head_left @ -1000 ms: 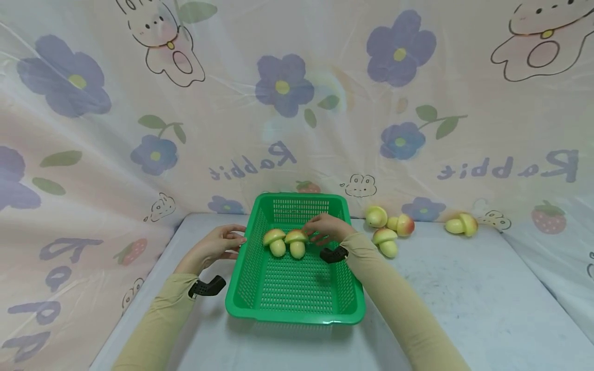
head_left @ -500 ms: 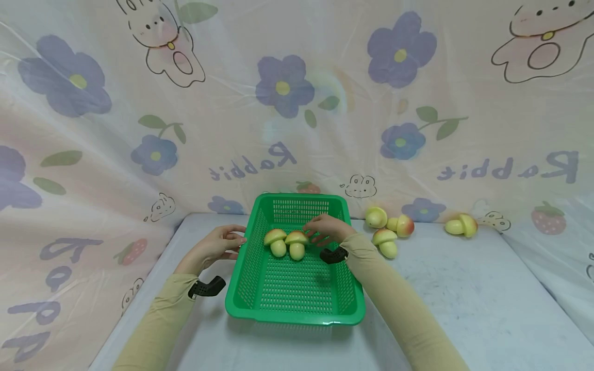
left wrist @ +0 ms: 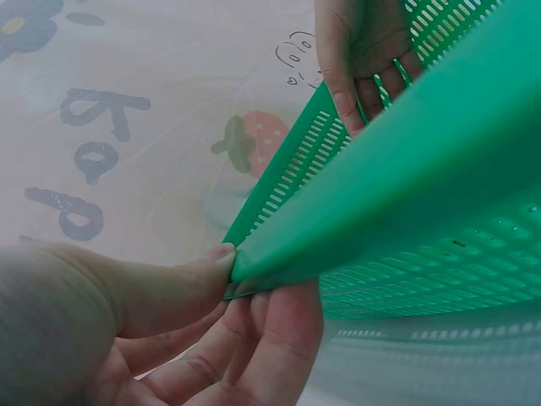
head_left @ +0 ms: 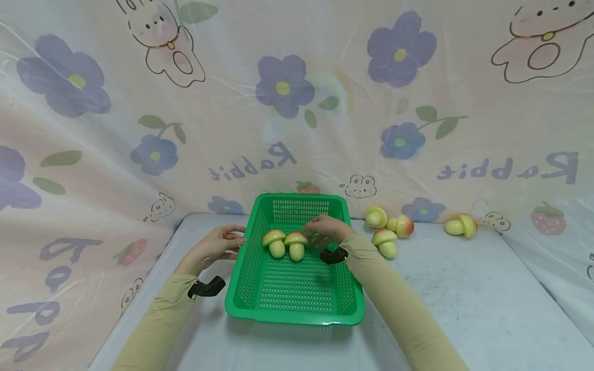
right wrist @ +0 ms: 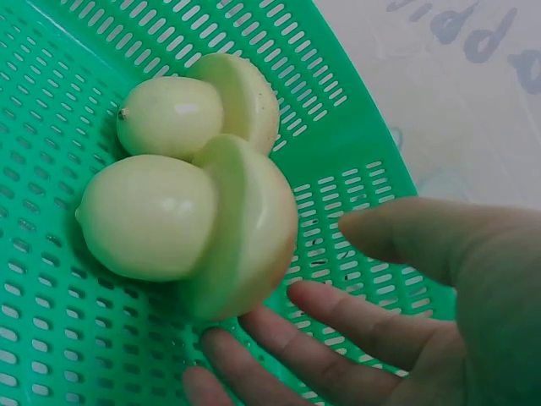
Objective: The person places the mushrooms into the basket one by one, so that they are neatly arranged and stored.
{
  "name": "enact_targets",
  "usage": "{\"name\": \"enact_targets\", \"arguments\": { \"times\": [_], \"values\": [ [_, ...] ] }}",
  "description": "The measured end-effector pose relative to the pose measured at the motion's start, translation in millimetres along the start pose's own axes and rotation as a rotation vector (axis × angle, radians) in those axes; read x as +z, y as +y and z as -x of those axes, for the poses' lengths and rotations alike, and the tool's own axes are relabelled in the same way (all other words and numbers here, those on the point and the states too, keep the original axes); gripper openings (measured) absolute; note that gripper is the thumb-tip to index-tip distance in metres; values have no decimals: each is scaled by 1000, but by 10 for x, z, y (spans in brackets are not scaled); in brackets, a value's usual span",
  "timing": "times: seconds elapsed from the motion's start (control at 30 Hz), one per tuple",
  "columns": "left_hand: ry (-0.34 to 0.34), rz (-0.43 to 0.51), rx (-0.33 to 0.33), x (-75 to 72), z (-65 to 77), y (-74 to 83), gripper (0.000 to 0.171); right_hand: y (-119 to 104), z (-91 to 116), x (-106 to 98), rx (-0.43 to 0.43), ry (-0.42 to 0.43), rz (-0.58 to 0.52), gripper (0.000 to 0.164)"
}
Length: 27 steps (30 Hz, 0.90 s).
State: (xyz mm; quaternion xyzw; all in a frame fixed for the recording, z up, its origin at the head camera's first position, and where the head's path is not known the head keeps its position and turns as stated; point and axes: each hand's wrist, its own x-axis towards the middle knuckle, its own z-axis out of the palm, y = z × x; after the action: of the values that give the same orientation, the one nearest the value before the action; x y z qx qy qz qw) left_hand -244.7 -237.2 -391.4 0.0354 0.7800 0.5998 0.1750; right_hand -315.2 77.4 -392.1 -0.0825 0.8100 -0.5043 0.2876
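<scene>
A green perforated plastic basket [head_left: 294,319] stands in the middle of the table, and its left rim is pinched between the thumb and fingers of my left hand [left wrist: 203,330]. Inside lie two toy mushrooms side by side: a left mushroom [head_left: 275,242] and a right mushroom [head_left: 297,245], with yellow-red caps and pale stems. My right hand [head_left: 328,228] reaches into the basket beside the right mushroom. In the right wrist view its fingers are spread and loosely bent, with fingertips [right wrist: 258,326] right at the cap's edge and the thumb apart from it.
Right of the basket, three more toy mushrooms lie in a cluster: one at the back [head_left: 376,217], one red-capped [head_left: 401,225] and one nearer [head_left: 385,243]. Another mushroom [head_left: 461,225] lies farther right. A printed curtain [head_left: 325,144] hangs behind the white table [head_left: 464,293].
</scene>
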Motion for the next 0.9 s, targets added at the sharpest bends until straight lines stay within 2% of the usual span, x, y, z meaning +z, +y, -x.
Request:
{"name": "enact_targets", "arguments": {
  "times": [0.53,0.9],
  "values": [
    [18,-10,-5,23,2,-7,46,-2,11,2,12,18,3,36],
    [11,-9,-2,15,4,-28,47,30,34,-84,-42,9,-67,42]
  ]
}}
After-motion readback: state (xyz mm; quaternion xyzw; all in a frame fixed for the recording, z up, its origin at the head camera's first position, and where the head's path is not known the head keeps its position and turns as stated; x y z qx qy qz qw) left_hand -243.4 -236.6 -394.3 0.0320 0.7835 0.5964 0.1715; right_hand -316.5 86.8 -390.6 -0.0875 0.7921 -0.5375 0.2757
